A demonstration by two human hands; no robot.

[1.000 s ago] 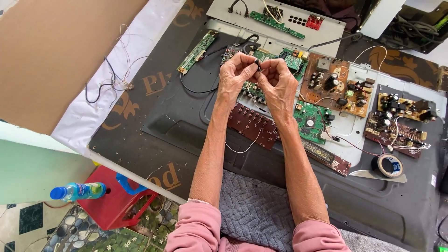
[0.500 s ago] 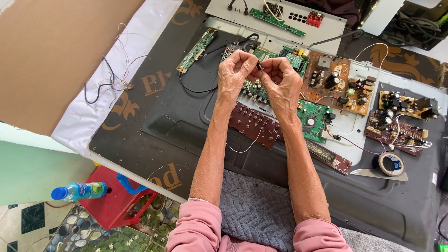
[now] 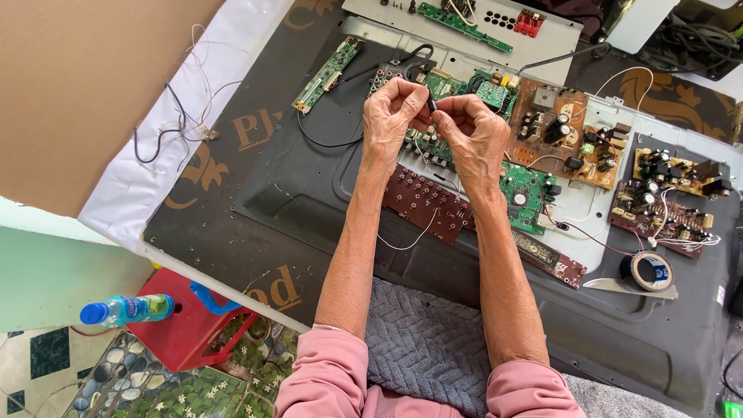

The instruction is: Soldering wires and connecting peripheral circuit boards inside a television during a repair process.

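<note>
A: What is seen in the head view?

B: Both hands are raised together over a dark panel (image 3: pixel 309 193). A small black part (image 3: pixel 431 106) is pinched between the fingertips of the left hand (image 3: pixel 396 112) and the right hand (image 3: pixel 470 133); both are closed on it, fingers curled in.

A: Where is that part placed?

B: It is held above the green board (image 3: pixel 453 87), near the panel's far edge. A thin white wire (image 3: pixel 414 241) is seen looping beside the left forearm; whether it is joined to the part cannot be told.

A: What is laid under the wrists?

B: A dark red board (image 3: pixel 424 203) studded with small pieces is lying there, with a second green board (image 3: pixel 526 197) just beside it on the right.

A: And further right?

B: Brown boards (image 3: pixel 565 131) are spread out, and a tape roll (image 3: pixel 648 271) is set near the panel's right end.

A: On the left?

B: A cardboard sheet (image 3: pixel 85 85) is laid over white cloth (image 3: pixel 166 155). Lower down, a blue-capped bottle (image 3: pixel 128 310) is rested on a red stool (image 3: pixel 190 329).
</note>
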